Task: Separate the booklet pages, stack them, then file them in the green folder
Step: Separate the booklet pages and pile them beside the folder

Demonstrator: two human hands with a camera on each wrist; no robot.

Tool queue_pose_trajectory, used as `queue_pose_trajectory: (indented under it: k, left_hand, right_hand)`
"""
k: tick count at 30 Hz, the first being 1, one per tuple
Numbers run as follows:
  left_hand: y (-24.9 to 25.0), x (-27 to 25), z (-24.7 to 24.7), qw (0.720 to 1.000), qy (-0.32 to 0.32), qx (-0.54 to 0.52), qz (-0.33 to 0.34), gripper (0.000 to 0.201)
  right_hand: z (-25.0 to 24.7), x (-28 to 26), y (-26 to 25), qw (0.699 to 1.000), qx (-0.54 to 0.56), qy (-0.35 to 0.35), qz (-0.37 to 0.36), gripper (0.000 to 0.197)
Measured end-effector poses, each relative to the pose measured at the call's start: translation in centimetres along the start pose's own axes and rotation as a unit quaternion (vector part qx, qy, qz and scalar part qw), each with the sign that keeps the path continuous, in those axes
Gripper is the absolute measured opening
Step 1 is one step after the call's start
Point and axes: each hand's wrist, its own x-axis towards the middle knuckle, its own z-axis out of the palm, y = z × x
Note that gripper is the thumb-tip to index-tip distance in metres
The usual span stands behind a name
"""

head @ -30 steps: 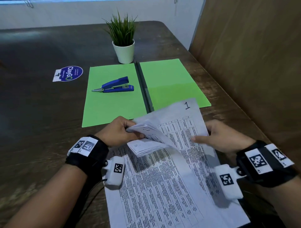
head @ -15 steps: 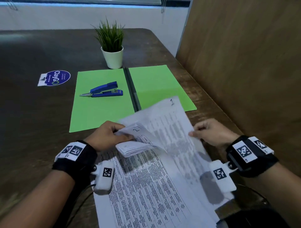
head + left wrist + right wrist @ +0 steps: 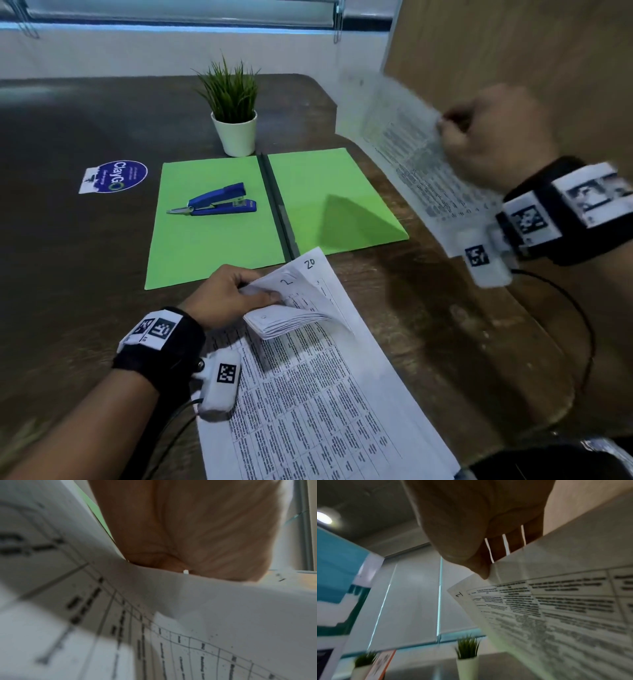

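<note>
My right hand (image 3: 493, 137) is up in the air off to the right of the desk (image 3: 68, 274), fingers (image 3: 481, 563) pinching the top edge of a loose page (image 3: 404, 147). It's thin white paper printed with a dense grid of tiny text, and it's got a handwritten "1" in the corner. The sheet hangs down at a slant, a bit floppy and blurred.

My left hand (image 3: 226, 298) is down low, fingers curled round the upper left corner of the booklet (image 3: 308, 377), bending a fat wad of pages up into a curl. You can see "2" and "20" scribbled on the lifted corners. The rest of the booklet lies flat on the dark wood-grain desk, same table print all over it.

Just past it is the green folder (image 3: 335, 192), opened flat, smooth matte card with a dark spine strip down the middle. A glossy blue stapler (image 3: 215, 202) sits on its left flap. Behind the folder there's a spiky little plant (image 3: 233, 113) in a white tapered pot, and a round blue sticker (image 3: 116, 176) to the left.
</note>
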Motion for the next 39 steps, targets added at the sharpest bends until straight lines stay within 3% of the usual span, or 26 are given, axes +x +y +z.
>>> queue_pose_trajectory:
  k: [4, 8, 12, 19, 22, 24, 27, 29, 31, 36, 39]
  left_hand:
    - [-0.3, 0.1, 0.0, 1.000, -0.002, -0.014, 0.003, 0.008]
    - [-0.3, 0.1, 0.1, 1.000, 0.005, -0.019, 0.011, 0.013]
    - [-0.5, 0.3, -0.2, 0.999, 0.009, -0.043, 0.003, 0.046]
    - [-0.1, -0.1, -0.2, 0.999, -0.003, -0.050, 0.016, 0.041]
    - [-0.3, 0.1, -0.2, 0.998, 0.002, -0.055, 0.022, 0.043]
    - [-0.7, 0.4, -0.2, 0.998, 0.006, -0.054, 0.013, 0.036]
    - [-0.7, 0.4, -0.3, 0.998, 0.008, -0.055, 0.002, 0.040]
    - [-0.4, 0.1, -0.3, 0.998, 0.002, -0.055, -0.003, 0.053]
    - [-0.3, 0.1, -0.3, 0.999, 0.001, -0.052, -0.003, 0.058]
    - [-0.9, 0.5, -0.2, 0.999, 0.013, -0.044, -0.003, 0.040]
    - [-0.6, 0.3, -0.2, 0.999, 0.005, -0.048, 0.005, 0.050]
  right_hand:
    - [5.7, -2.7, -3.4, 0.993, -0.073, -0.079, -0.049, 0.021]
    - [11.7, -5.4, -5.1, 0.978, -0.072, -0.168, -0.096, 0.019]
    - [15.0, -6.3, -5.7, 0.963, -0.076, -0.248, -0.068, 0.009]
    - [17.6, -6.2, -4.3, 0.952, -0.018, -0.303, 0.032, 0.022]
    - [17.1, -6.8, -4.2, 0.956, 0.047, -0.286, 0.049, 0.029]
    - [16.4, -7.6, -4.6, 0.955, 0.176, -0.225, 0.082, 0.028]
    - [14.8, -9.5, -6.7, 0.895, 0.398, -0.144, 0.139, 0.035]
    - [14.3, -10.9, -7.9, 0.857, 0.467, -0.155, 0.152, 0.031]
    - [14.7, -12.1, -8.5, 0.846, 0.473, -0.191, 0.155, 0.024]
    - [16.3, -13.5, -8.9, 0.849, 0.451, -0.210, 0.178, 0.025]
    - [16.4, -13.7, -9.1, 0.853, 0.441, -0.217, 0.175, 0.027]
